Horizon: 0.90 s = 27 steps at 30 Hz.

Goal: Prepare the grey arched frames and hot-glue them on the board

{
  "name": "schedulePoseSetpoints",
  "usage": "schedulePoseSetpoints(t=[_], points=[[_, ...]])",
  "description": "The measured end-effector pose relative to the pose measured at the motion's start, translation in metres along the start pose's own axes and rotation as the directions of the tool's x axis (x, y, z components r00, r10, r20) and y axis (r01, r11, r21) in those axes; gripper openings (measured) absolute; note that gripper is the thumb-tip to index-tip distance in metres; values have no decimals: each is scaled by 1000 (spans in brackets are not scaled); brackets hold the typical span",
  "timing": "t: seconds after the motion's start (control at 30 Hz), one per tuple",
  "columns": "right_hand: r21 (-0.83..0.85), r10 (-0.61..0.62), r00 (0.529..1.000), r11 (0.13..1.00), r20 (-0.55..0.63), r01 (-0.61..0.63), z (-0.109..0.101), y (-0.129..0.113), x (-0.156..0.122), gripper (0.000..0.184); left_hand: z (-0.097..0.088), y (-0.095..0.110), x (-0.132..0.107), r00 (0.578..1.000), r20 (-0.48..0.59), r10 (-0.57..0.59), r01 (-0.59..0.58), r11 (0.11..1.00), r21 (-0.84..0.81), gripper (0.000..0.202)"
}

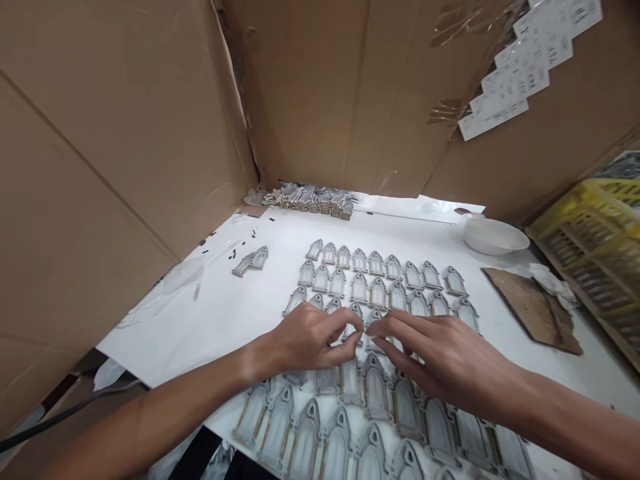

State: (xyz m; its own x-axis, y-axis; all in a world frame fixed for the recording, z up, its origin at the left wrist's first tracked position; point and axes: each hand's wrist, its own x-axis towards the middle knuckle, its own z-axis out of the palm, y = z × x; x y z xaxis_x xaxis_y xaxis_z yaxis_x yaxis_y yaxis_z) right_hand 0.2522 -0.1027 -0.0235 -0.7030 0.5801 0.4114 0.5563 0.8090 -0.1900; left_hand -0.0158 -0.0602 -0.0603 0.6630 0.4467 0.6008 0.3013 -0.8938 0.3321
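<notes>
Pinching mid-frame, left hand (315, 337) and right hand (445, 347) are obscuring anything grasped. Dipping lower could be skewing grey arched plaques (359, 288).

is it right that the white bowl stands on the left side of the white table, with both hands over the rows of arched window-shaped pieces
Not quite: the head view shows the white bowl on the right side of the white table, near the yellow crate. Both hands, left and right, are indeed over the rows of arched window-shaped pieces.
</notes>
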Motion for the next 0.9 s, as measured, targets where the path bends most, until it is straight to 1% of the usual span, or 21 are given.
schedulePoseSetpoints(t=[0.1, 0.2, 0.3, 0.37, 0.57, 0.67, 0.8, 0.9], points=[[-42, 21, 999, 999, 24, -20, -2, 1, 1, 26, -2, 0, 2, 1000, 1, -2, 2, 1000, -2, 8], [-82, 55, 995, 995, 78, -48, -4, 4, 1, 35, -4, -1, 4, 1000, 14, -7, 7, 1000, -14, 7], [-79, 83, 986, 994, 146, -72, -5, 8, 0, 41, -5, -3, 4, 999, 29, -19, 19, 1000, -7, 8], [-64, 97, 981, 994, 166, -87, -5, 10, 0, 40, -5, -6, 4, 999, 28, -28, 28, 1000, 9, 8], [-57, 108, 982, 993, 152, -101, -8, 15, 2, 35, -6, -14, 3, 999, -4, -51, 51, 998, 45, 5], [-76, 137, 982, 989, 132, -128, -10, 18, 3, 35, -6, -16, 3, 999, -6, -52, 53, 997, 48, 6], [-84, 224, 969, 973, 106, -216, -19, 34, 5, 36, -4, -17, 2, 999, -24, -45, 46, 998, 45, 7], [-91, 356, 930, 933, 89, -348, -33, 56, 10, 33, -2, -17, 0, 999, -34, -37, 38, 998, 42, 8]])
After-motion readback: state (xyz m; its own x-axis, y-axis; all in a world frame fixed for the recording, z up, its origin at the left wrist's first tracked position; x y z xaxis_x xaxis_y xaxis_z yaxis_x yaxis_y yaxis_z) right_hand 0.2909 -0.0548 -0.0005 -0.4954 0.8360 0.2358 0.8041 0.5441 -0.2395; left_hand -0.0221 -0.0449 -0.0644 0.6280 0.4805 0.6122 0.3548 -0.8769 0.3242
